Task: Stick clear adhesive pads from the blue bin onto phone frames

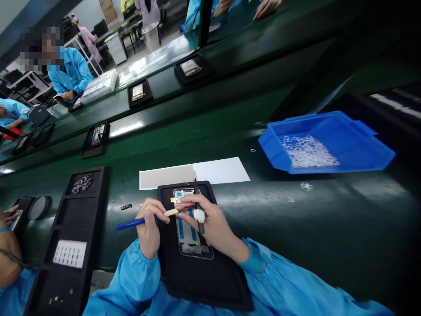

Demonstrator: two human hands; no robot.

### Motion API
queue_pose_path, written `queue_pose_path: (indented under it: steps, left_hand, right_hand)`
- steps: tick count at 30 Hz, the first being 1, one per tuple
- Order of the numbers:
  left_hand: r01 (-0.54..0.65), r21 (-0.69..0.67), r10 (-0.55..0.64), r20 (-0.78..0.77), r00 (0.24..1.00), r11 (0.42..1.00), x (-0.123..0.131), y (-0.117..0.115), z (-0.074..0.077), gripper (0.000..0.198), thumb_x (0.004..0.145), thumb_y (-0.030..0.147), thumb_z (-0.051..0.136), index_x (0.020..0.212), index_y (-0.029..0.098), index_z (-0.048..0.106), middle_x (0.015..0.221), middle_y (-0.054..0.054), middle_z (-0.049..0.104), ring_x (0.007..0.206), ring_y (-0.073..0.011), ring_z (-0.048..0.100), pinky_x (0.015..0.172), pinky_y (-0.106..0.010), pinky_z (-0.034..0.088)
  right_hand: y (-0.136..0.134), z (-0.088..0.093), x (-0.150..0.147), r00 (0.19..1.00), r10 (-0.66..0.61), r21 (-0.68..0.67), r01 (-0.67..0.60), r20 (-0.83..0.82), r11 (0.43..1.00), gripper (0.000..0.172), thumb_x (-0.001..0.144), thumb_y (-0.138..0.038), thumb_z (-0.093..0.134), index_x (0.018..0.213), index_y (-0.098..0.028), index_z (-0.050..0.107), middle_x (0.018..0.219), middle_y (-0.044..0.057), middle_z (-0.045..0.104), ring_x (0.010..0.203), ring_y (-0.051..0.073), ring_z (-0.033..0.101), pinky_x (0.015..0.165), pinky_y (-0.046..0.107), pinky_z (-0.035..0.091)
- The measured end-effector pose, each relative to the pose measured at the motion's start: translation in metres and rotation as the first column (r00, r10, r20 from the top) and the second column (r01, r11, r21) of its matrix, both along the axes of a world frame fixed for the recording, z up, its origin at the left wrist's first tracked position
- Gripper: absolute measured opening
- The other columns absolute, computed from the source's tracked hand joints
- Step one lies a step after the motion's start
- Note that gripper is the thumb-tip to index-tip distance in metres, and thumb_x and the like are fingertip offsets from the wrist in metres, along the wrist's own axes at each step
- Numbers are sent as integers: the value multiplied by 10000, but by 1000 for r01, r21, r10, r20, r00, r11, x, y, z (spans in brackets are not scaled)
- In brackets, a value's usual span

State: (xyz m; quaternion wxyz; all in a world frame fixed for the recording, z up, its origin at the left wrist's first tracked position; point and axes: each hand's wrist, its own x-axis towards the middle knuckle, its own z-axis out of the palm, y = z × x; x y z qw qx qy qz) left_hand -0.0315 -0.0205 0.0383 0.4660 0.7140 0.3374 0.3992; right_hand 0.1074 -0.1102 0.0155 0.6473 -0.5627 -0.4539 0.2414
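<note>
My left hand is closed round a blue pen-like tool with a cream end pointing right. My right hand has black tweezers tucked in it, with a white wrap around their middle. Its thumb and fingertips meet at the tool's cream end; anything tiny between them is too small to make out. Beneath both hands an opened phone frame with blue strips and a yellow tab lies in a black tray. My hands cover part of the frame.
A blue bin of small white rings stands right. White card lies behind the tray. A black compartment tray with small parts is left, near a co-worker's hand. Phone trays line the far belt.
</note>
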Motion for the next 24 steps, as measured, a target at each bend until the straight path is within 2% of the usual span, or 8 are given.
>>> queue_pose_path:
  steps: [4,8,11,13,15,17,20,24]
  left_hand:
    - [52,-65,-45,104,994,997,-2,2,0,594,1000,539,321,563,193,526,654,-29,560,536,-131,543,579,-300,478]
    - [99,-23,-96,104,990,995,-4,5,3,579,1010,500,330,554,191,508,639,-28,555,559,-133,546,583,-289,472]
    - [153,-14,-153,20,988,988,-7,6,13,546,993,515,376,578,188,515,670,-35,568,633,-149,586,649,-301,501]
    - [199,-87,-204,-53,978,976,-9,6,19,455,962,511,468,659,179,540,782,-42,595,701,-156,629,709,-313,532]
    - [226,-205,-240,-50,969,952,-11,5,22,344,925,484,560,771,176,559,900,-45,596,768,-165,672,754,-322,560]
    - [191,-316,-196,15,980,929,-11,2,22,310,897,478,609,853,175,561,950,-45,596,794,-173,698,762,-322,582]
    - [55,-438,-18,87,996,897,-9,-2,17,348,838,495,681,889,170,568,935,-40,630,748,-158,708,731,-296,597]
    - [-23,-512,115,150,982,859,0,-9,12,391,750,491,774,865,164,594,892,-26,666,693,-135,706,685,-253,598]
  right_hand:
    - [1,-2,-1,1000,16,4,-15,-18,1000,223,837,-220,685,1043,-247,603,885,36,749,822,197,731,803,356,601]
    - [2,-4,-2,994,72,6,-72,-79,997,261,830,-199,686,1068,-245,590,875,30,736,814,187,719,795,349,598]
    - [3,-4,-1,981,111,14,-110,-159,994,263,829,-202,681,1069,-246,584,865,24,725,796,180,716,765,335,605]
    - [4,-4,0,974,98,23,-95,-203,995,261,825,-201,680,1062,-246,581,867,22,723,799,178,720,771,332,609]
    - [4,-4,0,974,60,31,-54,-219,998,289,811,-205,698,1071,-246,578,907,33,729,832,185,727,800,341,611]
    - [4,-4,0,980,10,36,-3,-198,999,323,800,-205,717,1088,-249,577,957,45,732,866,193,729,814,348,613]
    - [2,-3,-2,994,-59,64,65,-89,996,315,810,-178,705,1092,-256,587,954,35,727,858,185,726,790,332,619]
    - [0,-1,-4,985,-160,121,151,69,981,272,826,-150,687,1058,-261,603,899,6,719,787,161,718,742,295,617]
